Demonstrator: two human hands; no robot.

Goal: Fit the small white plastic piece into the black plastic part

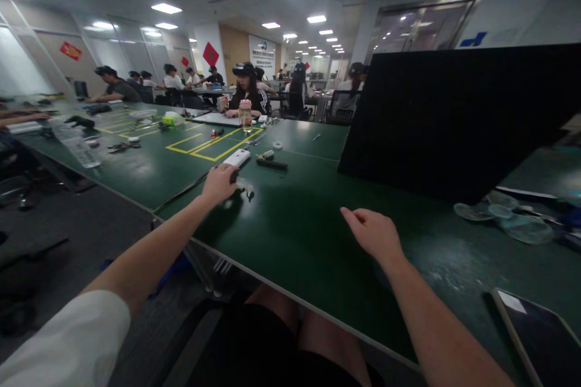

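My left hand (219, 184) reaches over the green table, its fingers curled around a small dark thing that I cannot make out. Just beyond it lies a white power strip (238, 158), with its dark cord (181, 192) running to the table edge. A small clear plastic piece (247, 187) is by my left fingertips. My right hand (374, 231) is at the middle of the table, with its fingers folded in and the thumb pointing left; nothing shows in it.
A large black panel (445, 127) stands at the right. Clear round plastic pieces (521, 217) and a phone (540, 332) lie near it. A dark stick (272, 164), a roll of tape (277, 144) and a drink bottle (246, 116) are farther back. Across the table sits a person (247, 94).
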